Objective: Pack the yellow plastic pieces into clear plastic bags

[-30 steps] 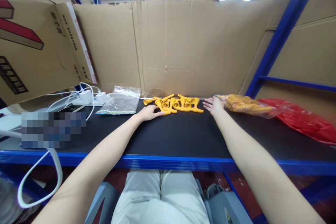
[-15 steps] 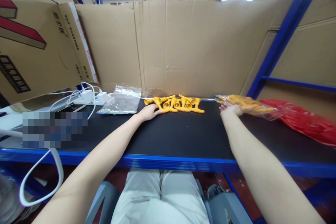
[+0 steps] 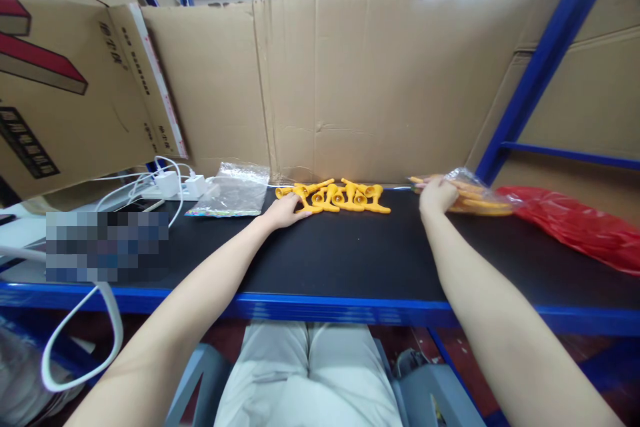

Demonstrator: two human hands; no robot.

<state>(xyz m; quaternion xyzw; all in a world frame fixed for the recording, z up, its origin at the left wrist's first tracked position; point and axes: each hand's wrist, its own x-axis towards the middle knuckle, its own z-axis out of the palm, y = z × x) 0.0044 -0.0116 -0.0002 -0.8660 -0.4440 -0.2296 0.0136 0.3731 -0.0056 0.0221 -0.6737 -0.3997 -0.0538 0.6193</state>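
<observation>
Several yellow plastic pieces (image 3: 350, 199), with round hollow cup ends and long foot-like bars, lie interlocked in a row at the back of the black tabletop. At the row's left end, my left hand (image 3: 283, 211) has its thumb and fingers around the outermost piece; part of that piece is hidden by the hand. Off to the right, my right hand (image 3: 437, 196) is closed on the left end of a clear plastic bag (image 3: 477, 195) with more yellow pieces inside. Its fingertips are partly hidden.
A flat clear bag (image 3: 235, 190) lies left of the row, near white chargers (image 3: 167, 183) and cables. A red plastic bag (image 3: 575, 223) is at the far right. Cardboard (image 3: 370, 87) walls the back, and a blue edge (image 3: 340, 309) runs along the front.
My right hand has turned and closed over the end of the clear bag, whose right end has drawn away from the red bag. My left hand stays almost still at the row.
</observation>
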